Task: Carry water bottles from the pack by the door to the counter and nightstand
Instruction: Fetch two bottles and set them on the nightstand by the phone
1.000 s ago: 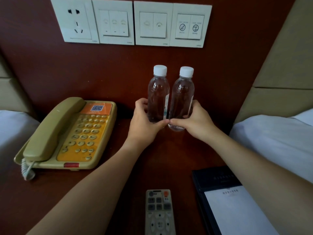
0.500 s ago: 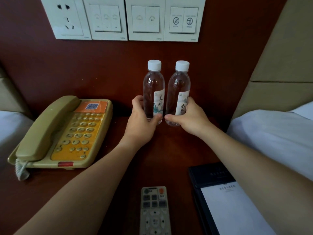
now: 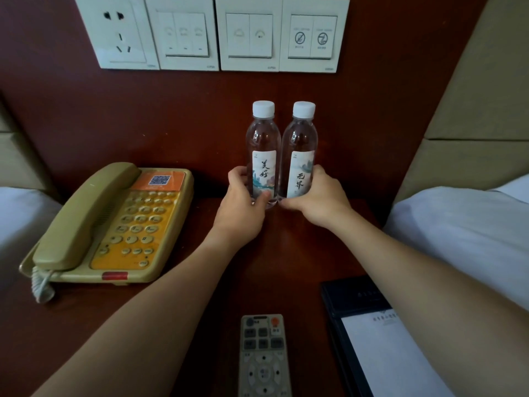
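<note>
Two clear water bottles with white caps stand upright side by side at the back of the dark wooden nightstand [image 3: 177, 305], against the wall panel. Their white labels face me. My left hand [image 3: 240, 213] grips the base of the left bottle [image 3: 262, 144]. My right hand [image 3: 317, 202] grips the base of the right bottle [image 3: 300, 144]. The two bottles touch each other. The pack by the door is out of sight.
A beige and orange telephone [image 3: 114, 224] sits on the left of the nightstand. A grey remote [image 3: 264, 356] lies at the front, and a dark folder with a notepad [image 3: 369, 339] at the front right. White bedding [image 3: 463, 224] flanks both sides. Wall switches [image 3: 220, 32] hang above.
Both bottles have been turned so that their labels face me, and they now stand closer together. My hands stay at their bases.
</note>
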